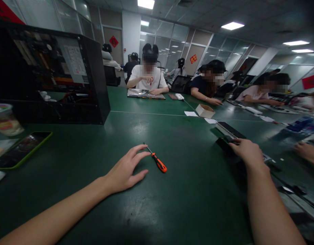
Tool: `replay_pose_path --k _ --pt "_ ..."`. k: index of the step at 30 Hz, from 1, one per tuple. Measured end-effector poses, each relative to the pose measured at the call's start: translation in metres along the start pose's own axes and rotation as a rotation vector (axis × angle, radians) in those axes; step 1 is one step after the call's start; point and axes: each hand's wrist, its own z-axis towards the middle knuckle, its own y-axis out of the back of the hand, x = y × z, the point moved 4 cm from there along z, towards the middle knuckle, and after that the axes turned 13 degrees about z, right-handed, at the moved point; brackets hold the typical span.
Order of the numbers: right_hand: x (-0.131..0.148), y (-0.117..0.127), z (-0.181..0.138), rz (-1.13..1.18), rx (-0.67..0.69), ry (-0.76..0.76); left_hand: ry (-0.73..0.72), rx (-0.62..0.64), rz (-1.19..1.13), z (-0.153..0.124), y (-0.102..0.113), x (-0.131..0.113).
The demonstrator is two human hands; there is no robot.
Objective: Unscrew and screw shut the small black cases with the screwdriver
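Note:
An orange-and-black screwdriver [159, 162] lies on the green table, its thin shaft pointing up and left. Beside it is my left hand [126, 166], open, fingers spread and palm down; the fingertips are at the shaft, and whether they touch it I cannot tell. Over on the right, my right hand [249, 153] closes on a dark, flat-sided black part [226, 144]. Its exact kind does not show, and my hand covers some of it. Just behind that part is a long black strip-like piece [231, 130] with a pale edge.
An opened black computer case [95, 81] stands at the left. Near it are a green-edged phone [24, 149] and a plastic cup [6, 119]. A small cardboard box [205, 111] sits ahead. A co-worker's hand [309, 153] is at far right; other people sit around the table.

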Motion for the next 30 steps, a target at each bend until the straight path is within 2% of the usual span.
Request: replay_pose_path --k 10,21,30 --pt "0.003 -0.007 0.005 -0.05 0.032 0.045 -0.003 0.024 -0.008 0.0 0.001 -0.001" --pt "0.007 -0.007 -0.001 -0.074 0.036 -0.003 -0.026 0.034 0.004 -0.001 0.0 -0.002" --pt "0.012 -0.016 0.003 -0.073 0.021 0.118 -0.041 0.042 0.014 -0.001 0.001 -0.003"
